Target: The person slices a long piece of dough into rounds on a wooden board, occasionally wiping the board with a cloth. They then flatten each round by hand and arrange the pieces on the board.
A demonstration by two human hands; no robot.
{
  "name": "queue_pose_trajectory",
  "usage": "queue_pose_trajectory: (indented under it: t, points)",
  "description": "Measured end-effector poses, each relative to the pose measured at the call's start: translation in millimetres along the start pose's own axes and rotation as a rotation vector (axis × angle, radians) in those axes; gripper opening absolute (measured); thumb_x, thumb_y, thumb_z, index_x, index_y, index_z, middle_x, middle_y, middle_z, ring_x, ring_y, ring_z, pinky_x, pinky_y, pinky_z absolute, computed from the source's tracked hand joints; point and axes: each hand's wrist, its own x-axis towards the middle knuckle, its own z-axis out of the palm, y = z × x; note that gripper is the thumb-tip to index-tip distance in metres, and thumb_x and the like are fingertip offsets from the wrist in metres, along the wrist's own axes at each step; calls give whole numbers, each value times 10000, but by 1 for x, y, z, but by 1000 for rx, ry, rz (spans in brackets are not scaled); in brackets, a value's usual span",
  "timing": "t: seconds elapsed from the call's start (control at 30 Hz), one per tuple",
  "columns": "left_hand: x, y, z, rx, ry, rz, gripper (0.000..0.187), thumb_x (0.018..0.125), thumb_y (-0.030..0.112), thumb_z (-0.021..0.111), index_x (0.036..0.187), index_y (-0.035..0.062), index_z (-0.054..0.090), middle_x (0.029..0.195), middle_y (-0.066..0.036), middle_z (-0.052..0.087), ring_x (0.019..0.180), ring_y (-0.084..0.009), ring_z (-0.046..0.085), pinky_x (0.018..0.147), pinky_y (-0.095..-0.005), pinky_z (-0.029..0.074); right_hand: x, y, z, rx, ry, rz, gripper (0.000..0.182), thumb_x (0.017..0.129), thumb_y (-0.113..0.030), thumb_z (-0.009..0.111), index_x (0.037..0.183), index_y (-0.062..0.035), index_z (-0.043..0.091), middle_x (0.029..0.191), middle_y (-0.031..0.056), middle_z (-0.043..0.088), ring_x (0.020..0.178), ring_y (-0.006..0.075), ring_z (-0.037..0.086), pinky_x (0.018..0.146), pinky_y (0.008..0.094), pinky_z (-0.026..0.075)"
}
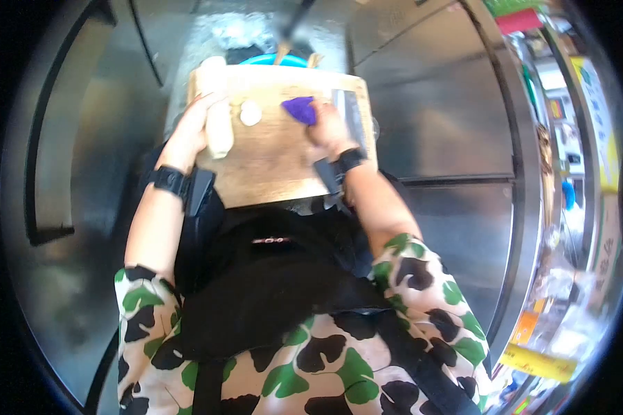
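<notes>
A long, pale root vegetable (219, 131) lies lengthwise along the left side of a wooden cutting board (263, 166). My left hand (195, 124) rests over its middle, fingers curled across the top. Just right of it sits a small whitish cut piece (250, 113). My right hand (329, 126) is closed on a bunched purple cloth (300, 109) above the right half of the board. Beside that hand, a wide metal blade (354, 114) lies along the board's right edge.
Behind the board shows the rim of a blue basin (273, 60), with brownish stalk-like bits at it. Steel cabinet doors (436, 117) stand close on the right, and another steel panel (111, 138) on the left. Crowded shelves (561, 277) line the far right.
</notes>
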Motion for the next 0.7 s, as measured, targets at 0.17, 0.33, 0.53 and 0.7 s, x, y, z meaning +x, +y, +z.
queue_pose_trajectory:
  t: [0.17,0.33,0.53,0.7]
  points:
    - [-6,7,16,-21,-28,-102,235,920,198,651,1047,0,643,849,-66,682,732,-164,651,675,-292,551,-105,-41,-19,-73,-64,-176,346,664,10,671,998,-64,617,1044,153,616,966,392,608,861,469,500]
    - [3,3,7,43,-47,-97,284,892,225,685,1090,55,575,927,-47,627,791,-135,606,735,-282,521,-176,-55,-134,383,-25,49,400,655,-15,696,1045,-86,637,1059,154,634,1060,369,591,902,435,492]
    - [-2,4,2,83,-83,-111,279,916,247,650,1107,45,630,939,-46,671,840,-157,638,757,-327,526,-238,-27,-384,-687,734,260,468,669,-12,723,1125,-48,623,1064,156,631,1001,364,603,875,436,491]
    - [-30,11,29,21,-3,-36,287,933,223,630,1110,-2,612,916,-73,661,801,-167,641,738,-312,544,-297,96,-500,-1548,686,585,749,826,-469,701,1449,-156,429,1439,139,477,1322,352,436,1078,503,370]
